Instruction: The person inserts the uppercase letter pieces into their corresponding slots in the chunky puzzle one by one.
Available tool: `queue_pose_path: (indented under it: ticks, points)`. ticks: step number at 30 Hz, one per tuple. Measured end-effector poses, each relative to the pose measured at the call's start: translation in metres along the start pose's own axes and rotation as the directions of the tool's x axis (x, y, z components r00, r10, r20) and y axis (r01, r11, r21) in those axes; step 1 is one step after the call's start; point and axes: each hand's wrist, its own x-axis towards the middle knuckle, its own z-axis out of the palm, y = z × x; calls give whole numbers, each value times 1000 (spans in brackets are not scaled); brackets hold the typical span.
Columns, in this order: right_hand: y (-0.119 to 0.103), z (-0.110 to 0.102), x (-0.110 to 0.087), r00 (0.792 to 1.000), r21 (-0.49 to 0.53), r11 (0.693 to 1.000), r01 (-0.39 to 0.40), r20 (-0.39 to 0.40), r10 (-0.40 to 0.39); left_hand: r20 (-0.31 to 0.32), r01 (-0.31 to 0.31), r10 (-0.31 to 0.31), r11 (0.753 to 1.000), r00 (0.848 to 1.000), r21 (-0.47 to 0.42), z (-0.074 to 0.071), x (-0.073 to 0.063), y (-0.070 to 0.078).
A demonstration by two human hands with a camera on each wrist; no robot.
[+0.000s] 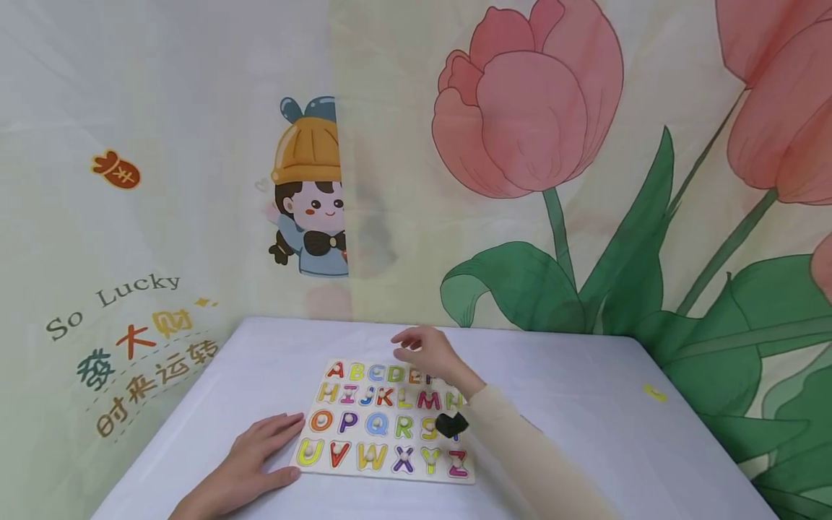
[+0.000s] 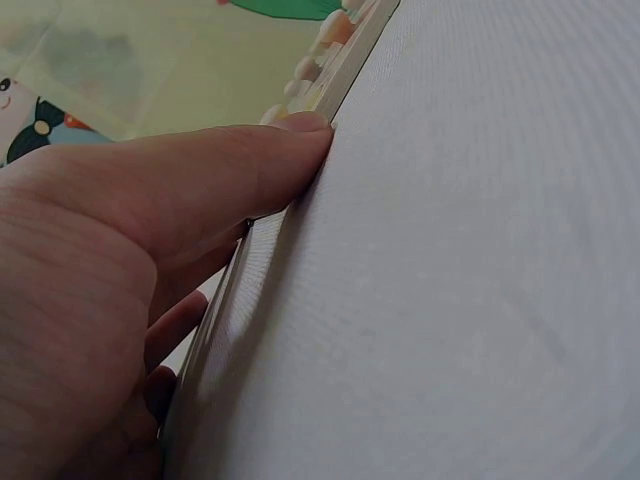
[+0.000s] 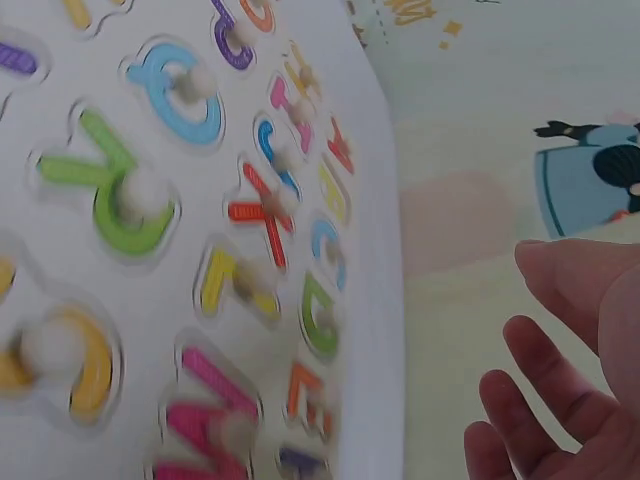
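Observation:
A white wooden alphabet puzzle board (image 1: 380,469) with coloured knobbed letters lies flat on the table. My left hand (image 1: 250,462) rests at the board's left edge, its fingers stretched along the tabletop. In the left wrist view the thumb (image 2: 230,175) touches the board's side. My right hand (image 1: 429,354) hovers over the board's far edge, above the top row, with fingers loosely bent and nothing between them. The right wrist view shows the thumb (image 3: 575,285) apart from the fingertips. The right forearm hides part of the board's right side.
A small yellow piece (image 1: 655,393) lies on the white-covered table (image 1: 572,390) near its right edge. Printed curtains with tulips (image 1: 533,108) and a cartoon figure (image 1: 312,195) hang behind the table. A dark shape (image 1: 451,425) sits beside the right sleeve.

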Motion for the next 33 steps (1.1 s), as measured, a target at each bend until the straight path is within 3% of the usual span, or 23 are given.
queue_pose_path:
  ticks: [7, 16, 19, 25, 30, 33]
  points:
    - [53, -84, -53, 987, -86, 995, -44, -160, 30, -29, -13, 13, 1000, 999, 17, 2, -6, -4]
    - [152, -185, -151, 926, -233, 944, -234, -348, 144, -14, -7, 7, 1000, 1000, 8, 1, -3, 0]
    - [182, -213, -183, 910, -271, 929, -254, -393, 134, -8, -3, 3, 1000, 1000, 0, -1, -2, 1]
    - [233, -261, -222, 921, -332, 916, -224, -380, 87, 0, 5, -5, 1000, 1000, -16, -5, 0, 4]
    - [257, -292, -236, 950, -409, 890, -201, -302, 75, -21, -14, 13, 1000, 1000, -21, -2, -1, 4]
    - [266, -307, -241, 967, -419, 892, -171, -244, 71, -43, -34, 33, 999, 999, -16, 0, -2, 3]
